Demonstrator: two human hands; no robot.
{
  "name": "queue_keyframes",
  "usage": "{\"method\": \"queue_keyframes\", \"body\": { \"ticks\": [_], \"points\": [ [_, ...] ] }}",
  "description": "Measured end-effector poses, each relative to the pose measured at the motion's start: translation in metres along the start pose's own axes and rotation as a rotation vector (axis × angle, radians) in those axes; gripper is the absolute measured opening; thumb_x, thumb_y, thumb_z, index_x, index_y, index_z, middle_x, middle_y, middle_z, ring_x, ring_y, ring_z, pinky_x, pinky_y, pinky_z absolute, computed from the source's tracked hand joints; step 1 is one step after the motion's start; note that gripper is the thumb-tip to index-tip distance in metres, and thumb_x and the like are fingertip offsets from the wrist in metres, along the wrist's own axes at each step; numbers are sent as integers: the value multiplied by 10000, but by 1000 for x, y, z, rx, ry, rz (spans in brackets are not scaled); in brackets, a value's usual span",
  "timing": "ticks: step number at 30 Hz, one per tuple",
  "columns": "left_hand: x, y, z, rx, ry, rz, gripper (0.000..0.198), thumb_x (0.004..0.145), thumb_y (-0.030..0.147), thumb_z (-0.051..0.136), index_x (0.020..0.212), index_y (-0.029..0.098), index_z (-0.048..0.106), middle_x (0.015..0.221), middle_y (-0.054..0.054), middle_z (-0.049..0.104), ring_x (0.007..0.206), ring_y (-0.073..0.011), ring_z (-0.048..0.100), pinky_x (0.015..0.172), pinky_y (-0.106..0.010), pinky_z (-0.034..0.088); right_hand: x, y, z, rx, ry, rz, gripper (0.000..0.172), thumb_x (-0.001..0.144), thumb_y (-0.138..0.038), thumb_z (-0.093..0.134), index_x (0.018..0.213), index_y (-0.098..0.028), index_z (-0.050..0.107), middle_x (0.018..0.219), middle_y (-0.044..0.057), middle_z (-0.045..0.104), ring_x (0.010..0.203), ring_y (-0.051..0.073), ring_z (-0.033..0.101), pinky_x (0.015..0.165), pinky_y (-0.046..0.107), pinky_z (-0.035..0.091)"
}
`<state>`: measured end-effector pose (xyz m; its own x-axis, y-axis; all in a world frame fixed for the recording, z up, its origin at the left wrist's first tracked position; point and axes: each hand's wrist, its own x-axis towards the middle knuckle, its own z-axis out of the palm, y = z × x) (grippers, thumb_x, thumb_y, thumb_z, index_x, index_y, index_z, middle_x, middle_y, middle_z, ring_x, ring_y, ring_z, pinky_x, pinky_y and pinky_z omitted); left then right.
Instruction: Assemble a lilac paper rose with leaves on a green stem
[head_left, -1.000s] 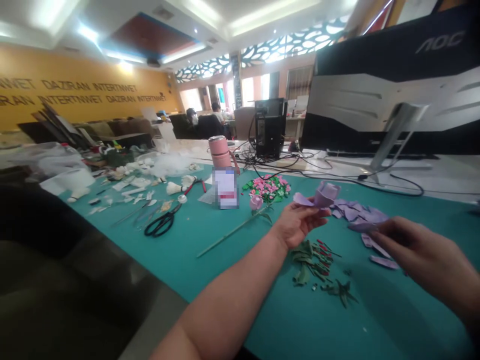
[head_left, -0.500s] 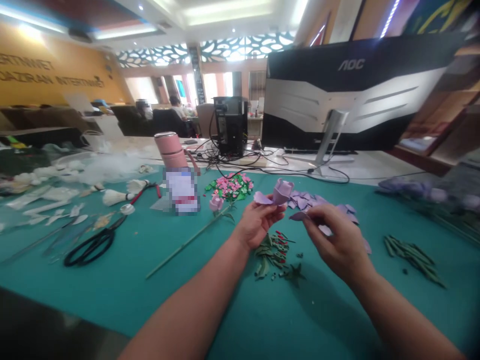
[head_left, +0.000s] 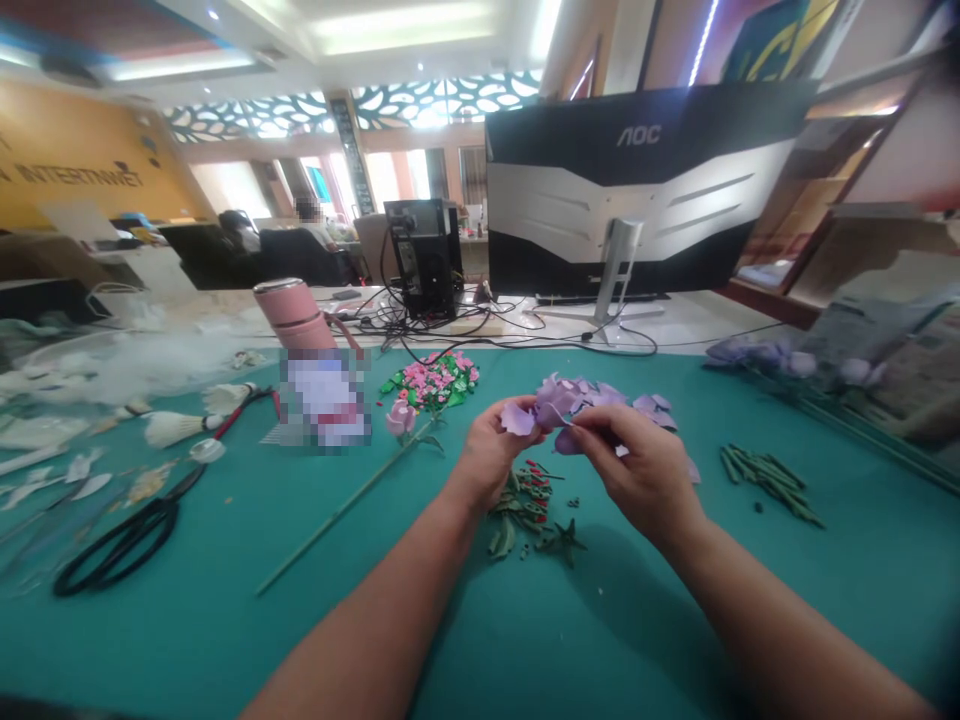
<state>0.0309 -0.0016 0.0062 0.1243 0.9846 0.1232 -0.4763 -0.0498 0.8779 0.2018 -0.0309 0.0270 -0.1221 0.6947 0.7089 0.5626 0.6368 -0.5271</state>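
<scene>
My left hand (head_left: 499, 448) is closed around the base of a lilac artificial flower (head_left: 553, 398), whose petals spread above the fingers. Pinched between the thumb and fingers of my right hand (head_left: 637, 462) is a lilac petal (head_left: 568, 440), held against the flower's right side. Behind both hands lies a pile of loose lilac petals (head_left: 654, 408). Just below them on the green mat (head_left: 315, 630) are small green and red pieces (head_left: 529, 495) and a star-shaped green sepal (head_left: 566, 542). A finished-looking pink rose on a long green stem (head_left: 349, 515) rests left of my left forearm.
Black scissors (head_left: 124, 545), shuttlecocks (head_left: 180, 430) and white scraps cover the left side. A pink bottle (head_left: 289, 315) stands behind a blurred-out object (head_left: 326, 395). Green stem pieces (head_left: 772, 482) and lilac flowers (head_left: 795, 358) lie right. A monitor (head_left: 630, 190) and cables are behind.
My right hand has brought its petal leftward to the flower in my left hand; they were apart before. The flower has tipped toward the right hand. The camera view has turned to the right.
</scene>
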Motion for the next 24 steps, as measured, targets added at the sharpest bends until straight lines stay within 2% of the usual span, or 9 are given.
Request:
{"method": "queue_keyframes", "body": {
  "ticks": [7, 9, 12, 14, 17, 21, 24],
  "points": [
    [-1, 0, 0, -11, -26, -13, 471, 598, 281, 888, 1010, 123, 721, 938, -97, 733, 821, -183, 667, 832, -333, 502, 1, 1, -1, -48, 35, -55, 63, 900, -231, 609, 874, -233, 666, 767, -7, 712, 668, 135, 649, 628, 259, 500],
    [-2, 2, 1, -54, -25, -35, 448, 610, 268, 882, 1003, 127, 718, 936, -91, 734, 818, -179, 674, 838, -331, 504, 1, 3, -2, -53, 30, -24, 83, 897, -255, 620, 955, -234, 676, 778, -3, 716, 657, 138, 653, 627, 267, 515],
    [-3, 4, 2, -157, 15, -78, 392, 638, 197, 857, 992, 134, 701, 930, -78, 735, 822, -176, 689, 854, -336, 512, 0, 6, -3, -21, 37, 12, 230, 896, -265, 630, 1122, -234, 656, 804, 3, 725, 675, 144, 674, 654, 283, 542],
    [-3, 4, 2, -218, 50, -96, 339, 660, 155, 833, 964, 136, 685, 904, -73, 736, 827, -181, 699, 858, -346, 521, 0, 5, -3, -18, 44, -6, 255, 897, -257, 632, 1151, -239, 648, 867, 22, 732, 734, 157, 687, 672, 294, 550],
    [-4, 4, 3, -269, 91, -122, 268, 689, 114, 796, 920, 139, 663, 869, -71, 736, 826, -186, 704, 858, -361, 531, 1, 0, -4, -28, 44, -43, 192, 910, -243, 616, 1097, -244, 657, 954, 51, 723, 812, 175, 682, 686, 309, 548],
    [-5, 3, 4, -284, 100, -152, 244, 709, 100, 767, 924, 132, 655, 913, -85, 739, 858, -200, 707, 842, -367, 537, 1, -5, -3, -13, 14, -91, 95, 920, -191, 577, 969, -243, 641, 884, 35, 679, 773, 157, 634, 673, 291, 522],
    [-6, 3, 6, -291, 91, -144, 239, 710, 98, 762, 922, 125, 656, 891, -82, 738, 848, -200, 707, 828, -359, 537, 0, -5, -1, -24, 30, -152, 105, 874, -127, 593, 885, -231, 586, 867, 28, 646, 792, 155, 621, 702, 285, 511]
  ]
}}
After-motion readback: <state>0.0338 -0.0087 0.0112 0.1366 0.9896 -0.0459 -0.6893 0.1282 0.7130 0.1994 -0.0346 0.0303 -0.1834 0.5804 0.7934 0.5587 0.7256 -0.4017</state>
